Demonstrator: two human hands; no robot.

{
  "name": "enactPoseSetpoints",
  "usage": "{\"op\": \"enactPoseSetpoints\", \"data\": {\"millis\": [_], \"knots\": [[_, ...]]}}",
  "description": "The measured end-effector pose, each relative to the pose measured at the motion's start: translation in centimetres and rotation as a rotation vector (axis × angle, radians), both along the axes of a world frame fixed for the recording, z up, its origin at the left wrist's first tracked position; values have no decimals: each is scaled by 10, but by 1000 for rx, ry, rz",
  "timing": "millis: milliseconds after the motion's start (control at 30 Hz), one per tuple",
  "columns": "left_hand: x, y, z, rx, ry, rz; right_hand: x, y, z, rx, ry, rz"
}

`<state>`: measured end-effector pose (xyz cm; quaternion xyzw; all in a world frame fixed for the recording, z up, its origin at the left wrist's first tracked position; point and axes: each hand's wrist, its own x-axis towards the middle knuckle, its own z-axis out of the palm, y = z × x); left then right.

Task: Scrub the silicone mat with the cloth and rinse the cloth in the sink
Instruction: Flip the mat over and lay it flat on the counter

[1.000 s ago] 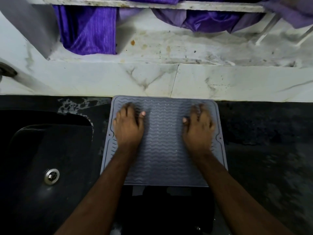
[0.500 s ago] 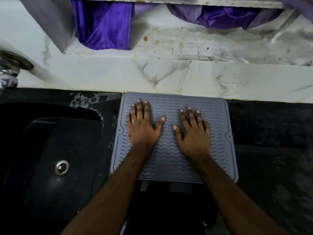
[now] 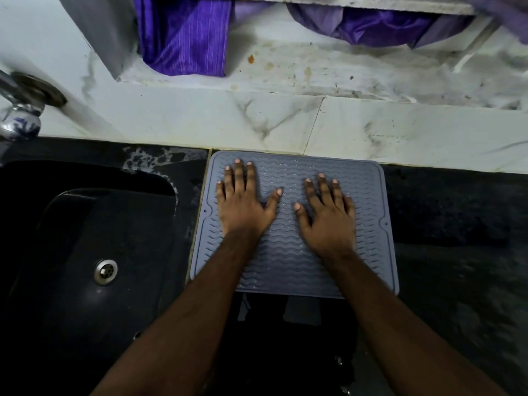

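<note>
Here the grey silicone mat (image 3: 294, 261) lies flat on the dark surface (image 3: 457, 252), its far edge against the white marble wall (image 3: 285, 121) and its left edge just beside the black sink (image 3: 85, 252). The left hand (image 3: 243, 208) and right hand (image 3: 328, 220) both rest palm-down on the mat, fingers straight and spread, holding nothing. Purple fabric (image 3: 185, 35) hangs above the wall ledge.

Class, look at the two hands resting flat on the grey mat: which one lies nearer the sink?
The left hand, flat on the grey wavy-ribbed silicone mat, lies nearer the black sink. The right hand rests on the mat's far half.
</note>
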<state>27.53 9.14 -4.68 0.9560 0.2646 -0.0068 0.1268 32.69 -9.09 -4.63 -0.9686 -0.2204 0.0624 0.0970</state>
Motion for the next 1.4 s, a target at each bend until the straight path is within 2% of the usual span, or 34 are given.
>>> {"op": "enactPoseSetpoints", "data": {"millis": [667, 967, 1200, 1400], "knots": [[11, 10, -1, -7, 16, -50, 4, 5, -1, -15, 27, -31], [8, 20, 12, -135, 97, -96, 12, 6, 6, -54, 169, -37], [-86, -9, 18, -146, -57, 31, 11, 13, 23, -59, 273, -52], [-138, -21, -1, -62, -28, -7, -70, 28, 46, -15, 208, -21]]}}
